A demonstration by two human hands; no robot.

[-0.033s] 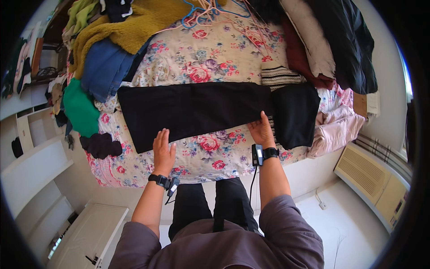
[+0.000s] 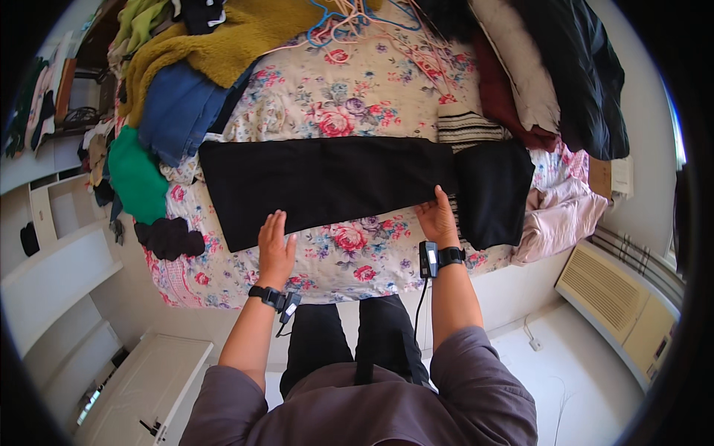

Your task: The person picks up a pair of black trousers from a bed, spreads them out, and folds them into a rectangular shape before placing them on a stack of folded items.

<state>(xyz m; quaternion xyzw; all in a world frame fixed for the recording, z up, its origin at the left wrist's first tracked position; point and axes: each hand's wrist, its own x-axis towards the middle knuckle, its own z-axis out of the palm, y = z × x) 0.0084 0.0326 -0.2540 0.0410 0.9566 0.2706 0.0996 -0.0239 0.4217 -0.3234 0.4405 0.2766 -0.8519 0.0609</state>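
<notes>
The black garment (image 2: 327, 182) lies flat across the sheet (image 2: 320, 271), long and narrowing toward its right end; its left edge is broad and slanted, its near edge faces the person. The left hand (image 2: 277, 241) is released and flat, fingers spread slightly over the garment's near edge, left of its middle; the right hand (image 2: 439, 215) is at the same edge close to the right end, fingers reaching up to the cloth, and I cannot tell whether it pinches it.

Just against the garment's right end sits a black bundle (image 2: 494, 197), overlapping a striped knit (image 2: 476, 130); beyond that, to the right, is a pink garment (image 2: 559, 223); to the far right are maroon cloth (image 2: 502, 100), a pale coat (image 2: 524, 70) and a black jacket (image 2: 587, 78).

Left of the garment, near its edge, lie green cloth (image 2: 135, 178) and a dark bundle (image 2: 169, 239); jeans (image 2: 175, 115) and mustard fleece (image 2: 216, 52) lie beyond its far left corner.

Past the far edge, the widest stretch of sheet reaches to the hangers (image 2: 355, 15); on the near side, a narrower strip runs between both wrists, down to the person's legs (image 2: 316, 334).
</notes>
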